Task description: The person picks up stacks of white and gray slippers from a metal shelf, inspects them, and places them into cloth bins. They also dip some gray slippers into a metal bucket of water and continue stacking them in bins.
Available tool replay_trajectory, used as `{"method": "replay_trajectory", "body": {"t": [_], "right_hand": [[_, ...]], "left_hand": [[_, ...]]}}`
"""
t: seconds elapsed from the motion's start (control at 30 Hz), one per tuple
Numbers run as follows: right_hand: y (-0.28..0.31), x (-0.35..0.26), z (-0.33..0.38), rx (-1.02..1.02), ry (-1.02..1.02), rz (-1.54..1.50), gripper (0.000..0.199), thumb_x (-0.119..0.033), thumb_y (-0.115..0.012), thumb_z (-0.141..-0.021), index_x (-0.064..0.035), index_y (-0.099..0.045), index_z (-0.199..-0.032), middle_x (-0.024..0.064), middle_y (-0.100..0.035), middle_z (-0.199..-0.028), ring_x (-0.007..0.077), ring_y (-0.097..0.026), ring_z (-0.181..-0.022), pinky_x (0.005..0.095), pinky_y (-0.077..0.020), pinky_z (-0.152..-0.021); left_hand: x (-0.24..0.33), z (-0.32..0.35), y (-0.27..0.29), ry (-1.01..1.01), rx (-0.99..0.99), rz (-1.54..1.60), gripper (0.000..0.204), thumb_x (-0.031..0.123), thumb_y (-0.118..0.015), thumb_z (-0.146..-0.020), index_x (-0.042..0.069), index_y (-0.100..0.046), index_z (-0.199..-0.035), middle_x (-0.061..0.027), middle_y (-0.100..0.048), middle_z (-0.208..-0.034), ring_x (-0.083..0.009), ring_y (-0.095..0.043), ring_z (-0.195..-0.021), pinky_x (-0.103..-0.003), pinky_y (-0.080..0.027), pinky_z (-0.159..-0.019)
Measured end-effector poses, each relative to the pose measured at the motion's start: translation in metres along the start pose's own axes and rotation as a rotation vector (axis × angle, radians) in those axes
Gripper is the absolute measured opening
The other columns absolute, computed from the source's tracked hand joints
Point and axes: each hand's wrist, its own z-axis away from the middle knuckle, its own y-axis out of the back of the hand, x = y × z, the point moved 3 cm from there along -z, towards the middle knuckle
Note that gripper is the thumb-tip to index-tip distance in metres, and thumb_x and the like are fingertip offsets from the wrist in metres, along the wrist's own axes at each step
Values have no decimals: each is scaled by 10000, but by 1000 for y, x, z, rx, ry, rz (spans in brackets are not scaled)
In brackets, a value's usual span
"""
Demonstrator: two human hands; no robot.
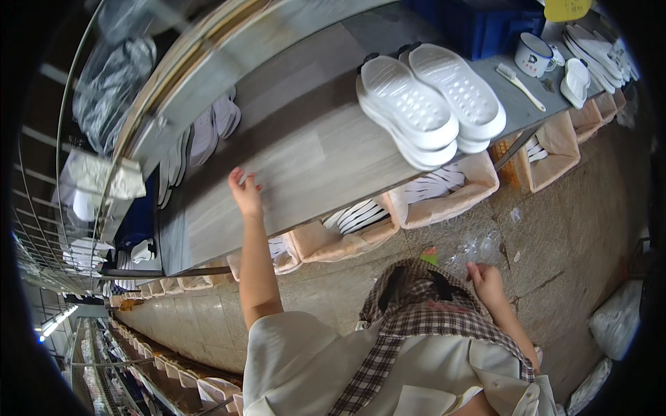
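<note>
On the worktop (298,166), close to its front edge and toward the right end, I saw stacked white soles (409,100), glossy and dimpled. From my station, the left hand (248,197) looked half-curled and empty; the right hand's (488,283) opening I couldn't tell. Peach-lined baskets (444,213) below that edge held slim white pieces (357,215).

Head-worn fisheye, facing down (straight edges bowing), close above hands (246,196) (488,283).
</note>
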Motion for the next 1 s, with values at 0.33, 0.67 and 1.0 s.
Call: {"method": "replay_trajectory", "body": {"t": [0.33, 0.67, 1.0], "right_hand": [[-114, -30, 82, 322, 219, -15, 326, -172, -655, -779, -23, -562, -1053, 148, -562, -948, 280, -575, -758, 354, -473, -673], [-289, -67, 186, 316, -149, -143, 231, -108, -629, -777, -18, -586, -985, 152, -555, -910, 281, -595, -746, 366, -483, -668], [-413, -242, 140, 237, -157, -260, 235, -142, -589, -783, -53, -590, -1001, 154, -572, -937, 332, -558, -889, 406, -459, -752]], "left_hand": [[-29, -24, 174, 49, 45, -67, 439, 93, -531, -842, 82, -354, -1244, -81, -414, -1223, -186, -565, -928, -320, -484, -611], [-59, -191, 183, 260, -88, 204, 768, 287, -610, -848, 152, -104, -1410, -148, -326, -1359, -321, -478, -1102, -414, -485, -824], [-152, -400, 134, 674, -420, 487, 345, 332, -482, -911, 14, -518, -1041, -138, -590, -858, -243, -616, -734, -351, -566, -670]]}}
